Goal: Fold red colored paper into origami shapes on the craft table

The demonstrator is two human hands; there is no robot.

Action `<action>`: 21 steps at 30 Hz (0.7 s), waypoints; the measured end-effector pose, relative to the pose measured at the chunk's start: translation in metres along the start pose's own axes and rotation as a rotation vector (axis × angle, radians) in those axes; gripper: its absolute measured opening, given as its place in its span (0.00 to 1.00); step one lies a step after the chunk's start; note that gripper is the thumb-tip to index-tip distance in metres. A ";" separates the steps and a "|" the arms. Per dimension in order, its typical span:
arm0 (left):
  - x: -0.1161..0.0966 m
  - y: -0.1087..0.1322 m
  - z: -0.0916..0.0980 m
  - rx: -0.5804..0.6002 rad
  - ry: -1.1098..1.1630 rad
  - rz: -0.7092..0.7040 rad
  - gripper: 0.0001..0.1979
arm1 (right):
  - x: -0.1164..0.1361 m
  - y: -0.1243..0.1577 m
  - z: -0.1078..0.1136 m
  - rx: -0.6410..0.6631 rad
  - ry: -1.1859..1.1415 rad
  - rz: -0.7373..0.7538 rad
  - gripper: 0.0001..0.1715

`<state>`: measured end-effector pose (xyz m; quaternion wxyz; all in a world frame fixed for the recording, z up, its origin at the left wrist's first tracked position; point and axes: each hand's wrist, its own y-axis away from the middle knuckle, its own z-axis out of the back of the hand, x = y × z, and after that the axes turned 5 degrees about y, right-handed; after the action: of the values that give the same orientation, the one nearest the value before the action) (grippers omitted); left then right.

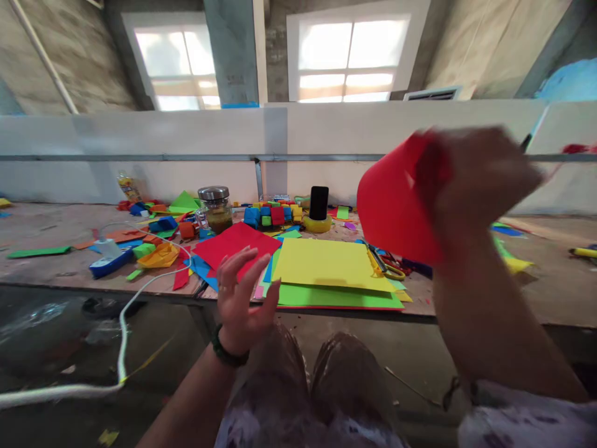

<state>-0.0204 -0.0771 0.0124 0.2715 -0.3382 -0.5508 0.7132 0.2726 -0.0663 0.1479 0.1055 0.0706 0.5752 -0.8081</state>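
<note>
My right hand is raised high on the right and smeared by motion. It is closed on a curved red sheet of paper, held up in the air. My left hand hovers lower at the table's near edge, palm up, fingers spread and holding nothing. Just beyond it lie a red paper sheet and a stack of paper with a yellow sheet on top of a green one.
Yellow-handled scissors lie right of the stack. Further back stand a glass jar, coloured foam blocks and a phone in a yellow tape roll. A white cable and power strip sit on the left among paper scraps.
</note>
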 end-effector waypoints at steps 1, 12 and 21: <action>-0.003 0.006 0.003 -0.032 -0.047 -0.079 0.25 | 0.011 0.009 -0.003 -0.041 0.054 0.026 0.24; -0.046 -0.007 -0.053 0.463 0.026 0.093 0.47 | 0.049 0.049 -0.024 0.037 0.074 0.149 0.08; -0.023 -0.073 -0.054 0.167 0.100 0.183 0.18 | 0.037 0.024 0.008 -0.255 -0.013 0.220 0.16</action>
<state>0.0375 -0.0438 0.0784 0.2594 -0.3983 -0.4422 0.7606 0.2425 -0.0847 0.1200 0.2050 0.1139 0.6613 -0.7125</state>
